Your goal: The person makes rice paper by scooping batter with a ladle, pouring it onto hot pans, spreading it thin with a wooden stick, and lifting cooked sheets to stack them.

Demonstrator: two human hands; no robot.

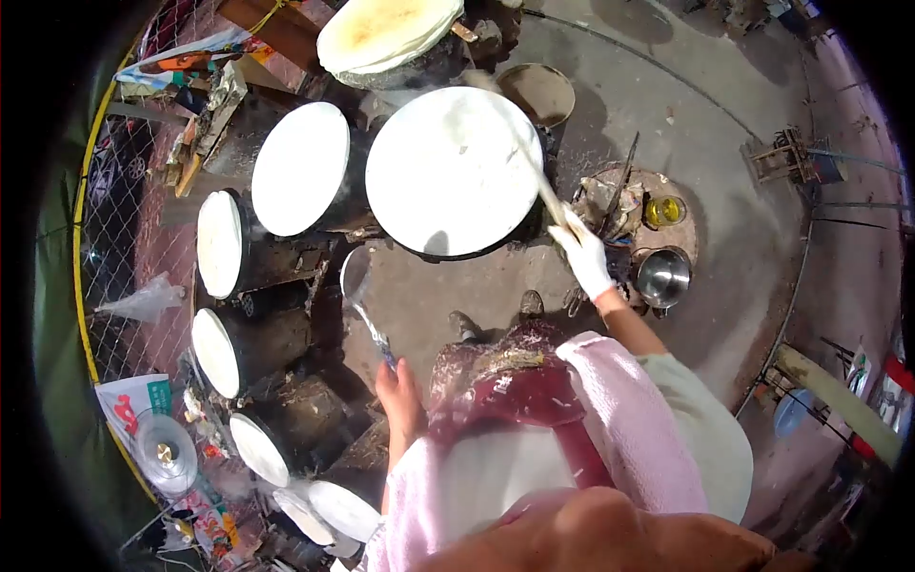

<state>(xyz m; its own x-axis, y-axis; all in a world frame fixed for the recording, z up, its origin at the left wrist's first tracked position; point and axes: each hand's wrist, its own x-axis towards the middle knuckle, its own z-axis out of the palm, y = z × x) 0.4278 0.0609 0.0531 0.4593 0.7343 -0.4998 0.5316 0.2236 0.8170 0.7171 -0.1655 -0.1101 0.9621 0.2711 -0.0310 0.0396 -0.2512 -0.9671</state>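
In the head view, my left hand (402, 398) is closed round the handle of a ladle (355, 276), whose bowl hangs near the griddle's front edge. My right hand (581, 250), in a white glove, grips a long wooden stick (543, 186). It reaches across the large round griddle (448, 255), and its far end is blurred. White batter (429, 172) covers the griddle's top, with a thicker patch near the stick. Beside it is another white-covered round griddle (301, 170). Behind stands one with a browned flatbread (396, 29).
Several smaller griddles (219, 245) curve down my left side. On my right, a round stand (701, 229) holds a jar of yellow liquid (664, 211) and a steel pot (662, 277). A bucket (537, 93) stands behind the large griddle. Wire fencing (119, 219) borders the left.
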